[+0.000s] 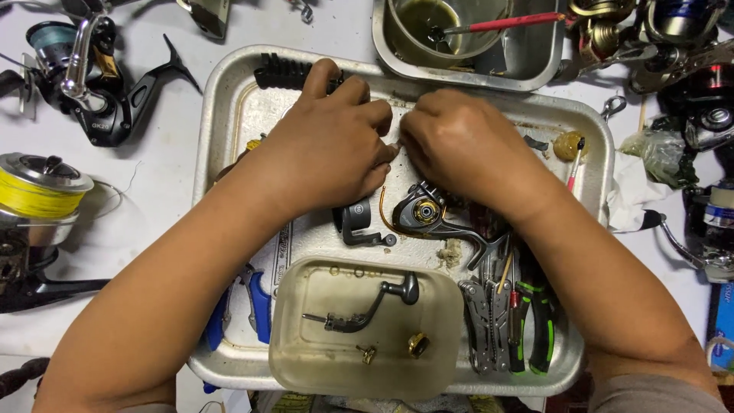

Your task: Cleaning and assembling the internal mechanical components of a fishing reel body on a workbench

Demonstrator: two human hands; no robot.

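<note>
While you work, nearest you the clear plastic tub (367,329) holds a reel handle (367,306), a gold cap (417,345) & small bits. Beyond it, the reel body (428,214) lies on the metal tray (222,122), just below your hands. Left hand (329,145) & right hand (466,145) meet fingertip to fingertip, both curled, pinching a tiny part (397,143); can't tell what. Looks like fine disassembly; next move needs a steady grip. Farthest, the steel bowl (428,30) holds dark liquid w/ a red brush (505,23).
</note>
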